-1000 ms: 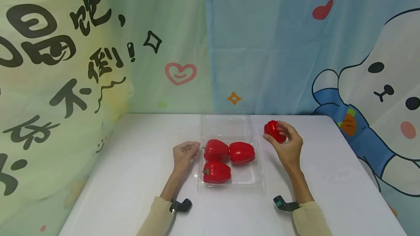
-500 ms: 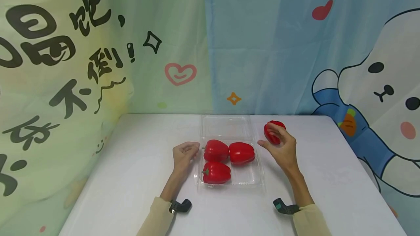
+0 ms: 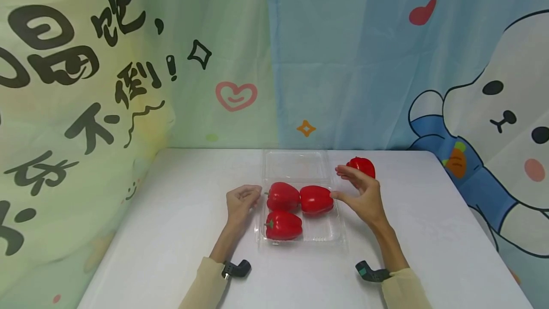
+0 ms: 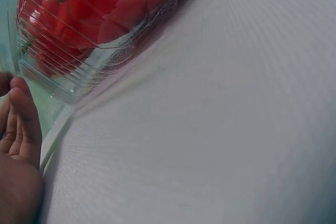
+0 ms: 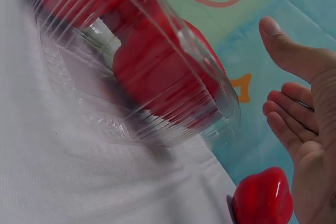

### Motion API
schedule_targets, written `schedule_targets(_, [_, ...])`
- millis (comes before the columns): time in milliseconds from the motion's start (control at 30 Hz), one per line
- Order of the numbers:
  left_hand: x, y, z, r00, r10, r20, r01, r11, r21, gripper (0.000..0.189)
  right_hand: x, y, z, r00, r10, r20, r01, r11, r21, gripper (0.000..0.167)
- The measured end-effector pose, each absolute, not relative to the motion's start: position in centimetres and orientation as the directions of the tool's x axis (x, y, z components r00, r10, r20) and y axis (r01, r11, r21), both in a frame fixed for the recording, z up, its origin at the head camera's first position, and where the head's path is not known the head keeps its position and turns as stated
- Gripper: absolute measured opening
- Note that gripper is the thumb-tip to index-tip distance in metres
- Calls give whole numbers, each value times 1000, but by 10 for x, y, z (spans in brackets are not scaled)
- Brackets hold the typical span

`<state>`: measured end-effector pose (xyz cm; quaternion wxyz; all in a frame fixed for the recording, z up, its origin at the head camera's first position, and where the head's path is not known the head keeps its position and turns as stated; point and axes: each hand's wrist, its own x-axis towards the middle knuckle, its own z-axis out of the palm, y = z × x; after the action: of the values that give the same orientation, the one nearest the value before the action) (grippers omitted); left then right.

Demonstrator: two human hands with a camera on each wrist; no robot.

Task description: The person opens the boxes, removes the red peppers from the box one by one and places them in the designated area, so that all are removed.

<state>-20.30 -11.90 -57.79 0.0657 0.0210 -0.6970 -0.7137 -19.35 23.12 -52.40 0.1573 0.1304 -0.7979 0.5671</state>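
Observation:
A clear plastic box (image 3: 320, 231) holds three red bell peppers: one at the back left (image 3: 283, 196), one at the back right (image 3: 316, 200), one at the front left (image 3: 283, 225). Its lid (image 3: 296, 165) lies folded back behind it. My left hand (image 3: 241, 204) pinches the box's left rim, thumb and index tips together. Beside the box's right edge, my right hand (image 3: 362, 195) is held with fingers extended and thumb apart, gripping nothing. A fourth red bell pepper (image 3: 365, 166) rests on the table behind that hand, partly hidden by its fingers.
The white table (image 3: 180, 232) ends at the back against a printed curtain (image 3: 343, 61). In the right wrist view, the lone pepper (image 5: 262, 198) shows below the right hand, apart from the box's wall (image 5: 152, 124).
My right hand has come away from the lone pepper and moved left toward the box, its fingers straightening. The lone pepper stays on the table. My left hand keeps its place.

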Motion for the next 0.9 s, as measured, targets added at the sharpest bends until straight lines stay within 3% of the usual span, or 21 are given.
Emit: schedule_targets(900, [-202, -119, -578, -991, -123, 43, 45, -17, 999, 21, -187, 217, -521, -932, -199, 302, -355, 344, -869, 78])
